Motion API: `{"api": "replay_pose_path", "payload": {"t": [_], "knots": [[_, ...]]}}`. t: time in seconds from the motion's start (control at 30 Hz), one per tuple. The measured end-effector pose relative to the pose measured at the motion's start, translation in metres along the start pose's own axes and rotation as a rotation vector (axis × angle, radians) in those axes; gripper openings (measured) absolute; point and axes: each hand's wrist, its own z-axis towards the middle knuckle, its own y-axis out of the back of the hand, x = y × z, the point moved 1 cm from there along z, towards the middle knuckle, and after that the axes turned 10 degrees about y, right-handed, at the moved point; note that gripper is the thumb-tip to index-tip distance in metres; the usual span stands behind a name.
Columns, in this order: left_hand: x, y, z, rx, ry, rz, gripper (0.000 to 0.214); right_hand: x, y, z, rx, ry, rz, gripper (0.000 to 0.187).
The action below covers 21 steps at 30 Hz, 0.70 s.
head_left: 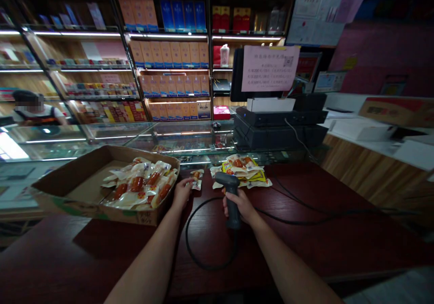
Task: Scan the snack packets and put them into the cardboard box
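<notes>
Shop shelves (169, 53) packed with cartons and small boxes fill the background behind a glass display counter (190, 137), and a person (32, 114) with a blurred face stands beyond it at the far left. Nearer, two bare forearms reach forward from the bottom of the view over a dark red wooden table (101, 254). The left hand (182, 193) is curled almost closed, its fingers and thumb pinching a small clear packet (196, 180) of sausage, just beside the corner of a shallow cardboard box (105, 152). Inside that box lies a heap of clear sausage packets (137, 184). The right hand (236, 207) is wrapped firmly around the handle of a black handheld barcode scanner (231, 200), held upright with its head at the top. Just ahead of the scanner, a pile of packets (240, 170) with yellow labels lies on the table. A black cable (200, 250) loops across the table beneath the right arm. Farther back, a pink paper notice (270, 68) with a square QR code hangs on a dark monitor (239, 69) above stacked black equipment (280, 125). The notice's small print and the dark characters on the front of the box are too blurred to read
</notes>
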Motion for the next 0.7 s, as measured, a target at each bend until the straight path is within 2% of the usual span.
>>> {"api": "replay_pose_path", "payload": {"t": [0.1, 0.17, 0.23, 0.3, 0.4, 0.47, 0.53, 0.6, 0.7], "knots": [[0.001, 0.0, 0.0, 0.099, 0.062, 0.031, 0.037, 0.0, 0.0, 0.0, 0.007, -0.002, -0.005, 0.036], [-0.003, -0.002, -0.003, 0.113, -0.033, 0.169, 0.042, 0.0, 0.001, 0.0, 0.005, -0.002, -0.007, 0.036], [-0.008, -0.003, -0.008, 0.02, -0.178, 0.359, 0.04, 0.0, 0.001, 0.0, 0.001, 0.002, -0.008, 0.036], [-0.012, -0.002, -0.014, -0.108, -0.269, 0.555, 0.029, 0.0, 0.0, 0.0, 0.0, 0.004, -0.008, 0.036], [-0.017, 0.0, -0.022, -0.188, -0.267, 0.734, 0.015, 0.0, 0.0, -0.001, -0.006, 0.001, -0.007, 0.036], [-0.021, -0.002, -0.028, -0.224, -0.298, 0.782, 0.016, -0.001, 0.0, -0.001, -0.012, -0.006, -0.003, 0.036], [-0.024, -0.008, -0.034, -0.258, -0.402, 0.827, 0.028, -0.001, 0.0, -0.001, -0.016, -0.012, 0.0, 0.037], [-0.024, -0.017, -0.038, -0.204, -0.512, 0.885, 0.045, -0.001, 0.0, -0.001, -0.021, -0.013, -0.002, 0.037], [-0.021, -0.029, -0.04, -0.023, -0.51, 0.968, 0.046, -0.001, -0.001, -0.001, -0.022, -0.008, -0.006, 0.038]]}}
